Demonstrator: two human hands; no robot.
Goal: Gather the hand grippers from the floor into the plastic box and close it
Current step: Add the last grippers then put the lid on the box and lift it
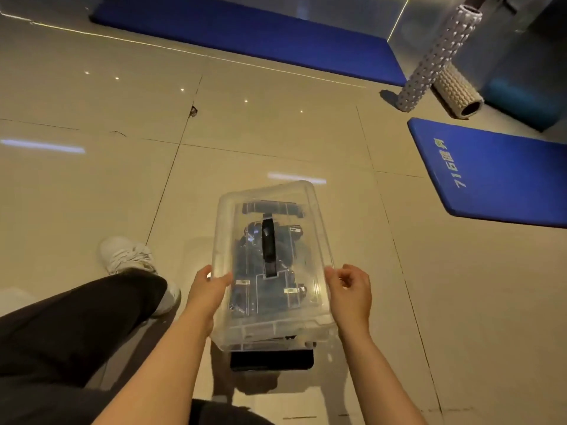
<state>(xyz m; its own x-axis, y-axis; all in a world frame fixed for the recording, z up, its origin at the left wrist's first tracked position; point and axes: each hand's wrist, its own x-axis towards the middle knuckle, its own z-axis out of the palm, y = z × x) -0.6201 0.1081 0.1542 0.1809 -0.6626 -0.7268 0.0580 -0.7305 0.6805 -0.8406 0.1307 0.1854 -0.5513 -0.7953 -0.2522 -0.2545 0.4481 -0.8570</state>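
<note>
Both forearms reach down — left hand (208, 286) and right hand (349, 289) pinch the clear lid (270, 253) by its long edges, lining it over the plastic box (276, 340) on the floor, hand grippers (245, 259) inside.

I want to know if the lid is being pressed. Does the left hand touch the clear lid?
Touching. In the head view the left hand has its thumb lying on the left edge of the clear lid.
</note>
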